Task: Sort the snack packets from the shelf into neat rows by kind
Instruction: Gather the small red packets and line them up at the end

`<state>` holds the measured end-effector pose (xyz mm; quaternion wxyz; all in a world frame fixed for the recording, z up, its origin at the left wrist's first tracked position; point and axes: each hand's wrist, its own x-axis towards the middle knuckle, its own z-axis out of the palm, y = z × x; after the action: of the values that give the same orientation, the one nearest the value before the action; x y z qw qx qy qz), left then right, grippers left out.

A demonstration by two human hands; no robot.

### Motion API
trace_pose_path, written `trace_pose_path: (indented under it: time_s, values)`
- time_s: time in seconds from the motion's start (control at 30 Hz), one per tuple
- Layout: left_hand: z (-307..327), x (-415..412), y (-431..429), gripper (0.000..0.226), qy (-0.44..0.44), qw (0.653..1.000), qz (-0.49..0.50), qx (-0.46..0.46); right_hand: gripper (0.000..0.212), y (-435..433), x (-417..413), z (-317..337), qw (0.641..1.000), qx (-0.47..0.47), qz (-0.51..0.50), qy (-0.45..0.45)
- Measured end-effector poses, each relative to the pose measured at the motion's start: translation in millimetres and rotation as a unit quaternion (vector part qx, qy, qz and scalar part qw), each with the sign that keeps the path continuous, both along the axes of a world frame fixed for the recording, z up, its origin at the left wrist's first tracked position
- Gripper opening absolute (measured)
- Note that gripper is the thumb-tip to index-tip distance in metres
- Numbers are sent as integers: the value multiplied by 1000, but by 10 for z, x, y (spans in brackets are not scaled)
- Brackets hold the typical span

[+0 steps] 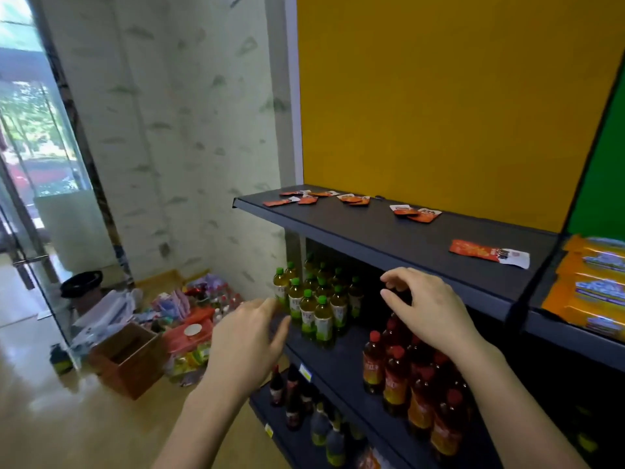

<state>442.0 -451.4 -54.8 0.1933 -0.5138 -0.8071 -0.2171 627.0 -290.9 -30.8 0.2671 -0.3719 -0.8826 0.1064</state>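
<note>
Reaching step: both hands are raised before the front lip of the dark shelf and no packet is picked up yet; I judge the sorting is only at its start
Dark shelf: a flat, smooth board; all packets lie on it, most toward the back
Right hand: fingers loosely curved, thumb apart, holding nothing, just below the shelf lip
Left hand: fingers almost straight and relaxed, empty, at eight o'clock of the right hand
Long red packet: lies flat and alone at two o'clock of the right hand, the nearest one; it looks like another kind, so it should probably get its own row
Small red packets: three loose groups at twelve, eleven and ten o'clock of the right hand, some overlapping; better to separate them with the fingertips and read the print, because from here I cannot tell if all are one kind
Risk: thin packets may slide on the board, so the rows should be kept away from the front lip
Yellow panel: back of the shelf, at twelve o'clock
Pale wall: patterned, at ten o'clock
Floor: shiny, at seven o'clock, with a cardboard box and a heap of goods beside it
Orange packs: on the neighbour shelf at three o'clock
Bottles: green caps and red caps, on the shelf below the hands
</note>
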Motion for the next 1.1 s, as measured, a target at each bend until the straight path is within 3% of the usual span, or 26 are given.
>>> trace_pose_path:
  time_s: [0.5, 0.7, 0.9, 1.1]
  values:
    - [185, -1485, 1908, 21, 44, 995, -90, 26, 29, 1560, -1315, 240, 997, 11, -76, 11]
    - [297, -1702, 2699, 25, -5, 986, -163, 42, 31, 2013, -1388, 364, 990, -3, -125, -65]
    - [428, -1616, 3522, 30, -47, 970, -237, 21, 34, 2332, -1321, 482, 967, -26, -208, -147]
    - [531, -1686, 4326, 29, -48, 964, -258, -49, 37, 2914, -1269, 560, 925, -75, -349, -128]
